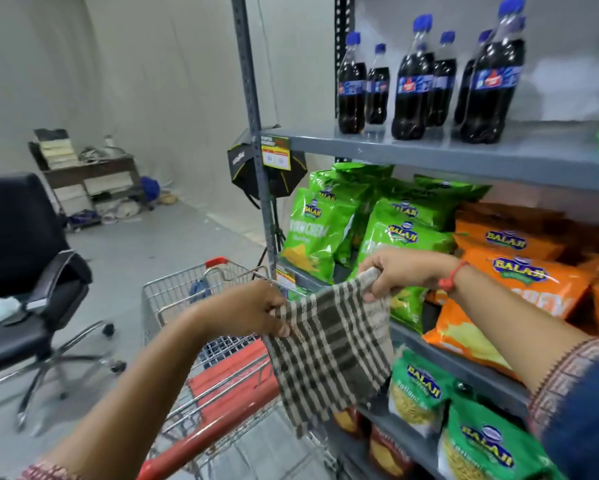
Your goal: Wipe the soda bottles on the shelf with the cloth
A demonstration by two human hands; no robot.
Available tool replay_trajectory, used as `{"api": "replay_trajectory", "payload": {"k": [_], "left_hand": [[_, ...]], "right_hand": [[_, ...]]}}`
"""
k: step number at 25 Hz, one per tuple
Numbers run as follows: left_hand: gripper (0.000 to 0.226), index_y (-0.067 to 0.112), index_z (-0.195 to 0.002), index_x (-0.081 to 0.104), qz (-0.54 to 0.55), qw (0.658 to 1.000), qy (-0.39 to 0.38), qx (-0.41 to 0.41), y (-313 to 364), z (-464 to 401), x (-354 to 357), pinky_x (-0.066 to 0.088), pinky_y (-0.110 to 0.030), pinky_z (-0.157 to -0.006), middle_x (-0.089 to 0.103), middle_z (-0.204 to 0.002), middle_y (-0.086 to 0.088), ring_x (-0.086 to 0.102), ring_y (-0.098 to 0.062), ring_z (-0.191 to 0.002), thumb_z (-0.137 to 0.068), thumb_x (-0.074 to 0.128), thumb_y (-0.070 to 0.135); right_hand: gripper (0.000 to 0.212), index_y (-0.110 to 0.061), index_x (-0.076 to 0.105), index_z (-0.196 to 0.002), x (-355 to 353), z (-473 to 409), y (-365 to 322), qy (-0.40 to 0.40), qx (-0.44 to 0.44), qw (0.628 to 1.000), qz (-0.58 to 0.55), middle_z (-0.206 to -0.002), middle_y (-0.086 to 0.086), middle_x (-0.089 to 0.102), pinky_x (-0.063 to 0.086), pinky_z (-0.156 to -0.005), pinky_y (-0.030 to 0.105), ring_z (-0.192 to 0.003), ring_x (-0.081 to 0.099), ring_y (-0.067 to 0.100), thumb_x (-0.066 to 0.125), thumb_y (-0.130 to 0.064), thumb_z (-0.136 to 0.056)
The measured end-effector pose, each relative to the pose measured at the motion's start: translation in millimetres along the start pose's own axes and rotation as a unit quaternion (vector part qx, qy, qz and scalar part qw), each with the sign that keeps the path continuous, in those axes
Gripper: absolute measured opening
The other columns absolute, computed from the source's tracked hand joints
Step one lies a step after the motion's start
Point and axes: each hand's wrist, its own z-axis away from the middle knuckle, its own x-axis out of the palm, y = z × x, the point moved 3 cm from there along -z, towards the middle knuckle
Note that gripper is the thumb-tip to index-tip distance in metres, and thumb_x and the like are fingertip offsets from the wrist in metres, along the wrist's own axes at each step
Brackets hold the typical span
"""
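Observation:
Several dark soda bottles [412, 81] with blue caps and blue labels stand upright on the grey top shelf [429, 152], at the upper right. A brown-and-cream checked cloth [329, 348] hangs spread between my hands, well below that shelf. My left hand [253, 308] pinches the cloth's left upper edge. My right hand [395, 275] grips its right upper corner, a red thread around the wrist. Both hands are in front of the snack shelf, apart from the bottles.
Green and orange snack bags [405, 233] fill the lower shelves at right. A wire shopping cart [201, 327] with a red handle stands below my hands. A black office chair [24, 289] is at left, a cluttered desk [87, 171] behind it, a black softbox [267, 168] by the shelf post.

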Motion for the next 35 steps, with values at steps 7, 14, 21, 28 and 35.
{"api": "replay_trajectory", "payload": {"k": [7, 14, 21, 28, 35], "left_hand": [[0.023, 0.014, -0.063, 0.050, 0.080, 0.981, -0.061, -0.163, -70.5, -3.0, 70.9, 0.039, -0.009, -0.050, 0.051, -0.065, 0.005, 0.048, -0.005, -0.057, -0.084, 0.048, 0.006], [0.019, 0.013, -0.065, 0.053, 0.111, 0.969, -0.033, -0.219, -96.8, -10.0, 90.8, 0.039, -0.007, -0.049, 0.054, -0.067, 0.003, 0.047, -0.006, -0.057, -0.083, 0.049, 0.005], [0.033, 0.018, -0.097, 0.066, -0.032, 0.982, 0.081, -0.166, -62.5, -2.0, 98.0, 0.055, -0.026, -0.081, 0.071, -0.095, 0.003, 0.066, -0.010, -0.084, -0.083, 0.052, 0.044], [0.023, 0.023, -0.084, 0.050, -0.044, 0.973, -0.002, -0.225, -60.9, 7.6, 132.5, 0.046, -0.026, -0.059, 0.065, -0.079, 0.007, 0.061, -0.014, -0.075, -0.076, 0.062, 0.041], [0.019, 0.023, -0.073, 0.043, -0.047, 0.970, 0.056, -0.232, -59.5, 4.3, 138.9, 0.039, -0.022, -0.047, 0.050, -0.060, 0.012, 0.051, -0.012, -0.059, -0.076, 0.060, 0.031]], "right_hand": [[0.021, -0.011, 0.059, -0.063, 74.4, -71.8, 6.4, -0.023, 0.025, 0.988, 0.150, -0.056, 0.001, 0.046, 0.031, -0.036, 0.016, -0.040, 0.041, 0.004, 0.062, 0.004, -0.076], [0.030, -0.018, 0.060, -0.106, 88.7, -91.2, 6.9, 0.013, 0.026, 0.985, 0.169, -0.074, 0.000, 0.055, 0.042, -0.049, 0.024, -0.070, 0.055, 0.020, 0.060, 0.000, -0.081], [0.010, -0.014, 0.063, -0.085, 96.9, -64.4, 0.0, 0.097, -0.132, 0.932, 0.323, -0.091, 0.003, 0.061, 0.049, -0.065, 0.036, -0.086, 0.057, 0.022, 0.054, -0.018, -0.088], [0.043, -0.009, 0.051, -0.116, 125.1, -53.9, 25.7, -0.008, -0.117, 0.902, 0.416, -0.114, 0.008, 0.060, 0.051, -0.078, 0.038, -0.104, 0.056, 0.027, 0.067, -0.022, -0.078], [0.025, -0.007, 0.054, -0.106, 126.8, -54.6, 22.6, 0.025, -0.112, 0.910, 0.398, -0.109, 0.010, 0.061, 0.049, -0.077, 0.039, -0.101, 0.057, 0.028, 0.056, -0.004, -0.081]]}}
